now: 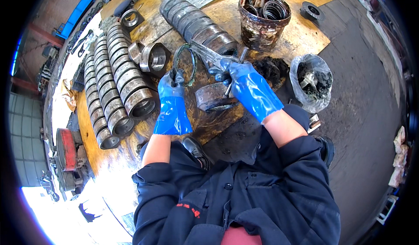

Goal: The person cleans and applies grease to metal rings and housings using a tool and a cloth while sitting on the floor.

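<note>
Head view: ring (176,60) in left hand (171,85), rod (243,54) in right hand (241,74).

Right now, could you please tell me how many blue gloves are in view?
2: the left glove, on the left hand, which holds a dark ring, and the right glove, on the right hand, which grips a thin rod. Neither is hidden.

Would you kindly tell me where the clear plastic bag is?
In the head view, the bag is right of the right hand, lower in frame than the bucket.
</note>
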